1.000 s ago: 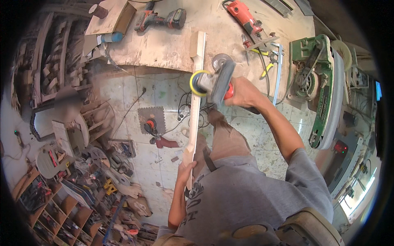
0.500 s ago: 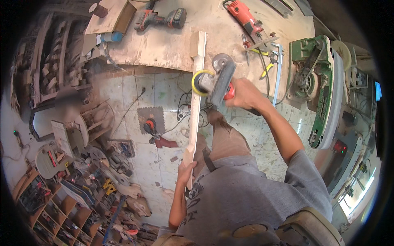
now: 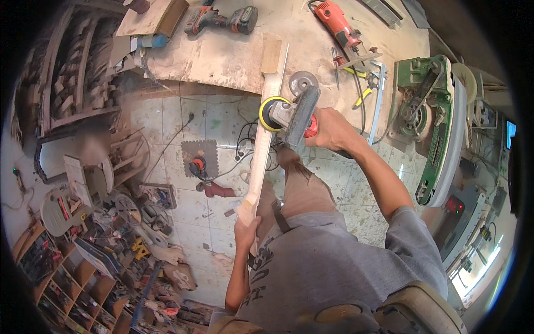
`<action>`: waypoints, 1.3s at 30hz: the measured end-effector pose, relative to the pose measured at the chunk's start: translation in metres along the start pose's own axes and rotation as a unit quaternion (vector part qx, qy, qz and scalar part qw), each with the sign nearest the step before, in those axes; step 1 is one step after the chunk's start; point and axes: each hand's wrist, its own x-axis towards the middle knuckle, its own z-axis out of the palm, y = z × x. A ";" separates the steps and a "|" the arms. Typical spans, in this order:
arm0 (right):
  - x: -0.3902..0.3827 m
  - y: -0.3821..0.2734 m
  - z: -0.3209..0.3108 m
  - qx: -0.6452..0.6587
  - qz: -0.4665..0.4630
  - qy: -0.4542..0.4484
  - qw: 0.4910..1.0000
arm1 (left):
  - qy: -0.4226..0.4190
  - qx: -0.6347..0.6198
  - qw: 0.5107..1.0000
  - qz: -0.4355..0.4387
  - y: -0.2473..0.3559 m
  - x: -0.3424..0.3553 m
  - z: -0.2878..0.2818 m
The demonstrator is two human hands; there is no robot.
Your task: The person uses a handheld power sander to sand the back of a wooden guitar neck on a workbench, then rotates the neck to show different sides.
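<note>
Your left hand [image 3: 247,229] grips the long wood [image 3: 258,167], which runs forward from it | your right hand [image 3: 332,129] grips the sander [image 3: 297,117], its disc [image 3: 270,114] at the wood | if your left grip slips, the wood may twist and get scratched.

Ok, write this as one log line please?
left hand: gripping wooden piece; right hand: holding power tool; yellow-rimmed pad: over wooden piece

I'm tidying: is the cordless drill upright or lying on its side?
On its side: the drill shows its profile from above, its battery out to the right on the workbench.
</note>
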 end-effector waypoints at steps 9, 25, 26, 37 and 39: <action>0.003 0.000 -0.006 -0.016 -0.009 -0.006 1.000 | 0.050 0.011 0.998 0.036 0.012 -0.011 0.006; 0.009 -0.002 -0.001 0.015 0.012 0.025 1.000 | 0.173 0.127 0.974 0.071 0.001 -0.008 0.011; 0.010 -0.002 0.000 0.022 0.023 0.041 0.999 | 0.176 0.131 0.973 0.070 0.003 -0.009 0.011; 0.014 -0.007 0.001 -0.002 0.024 0.022 0.999 | 0.202 0.172 0.962 0.060 0.008 -0.007 0.015; 0.015 -0.007 0.002 -0.004 0.025 0.021 0.999 | 0.218 0.186 0.957 0.054 0.011 -0.009 0.017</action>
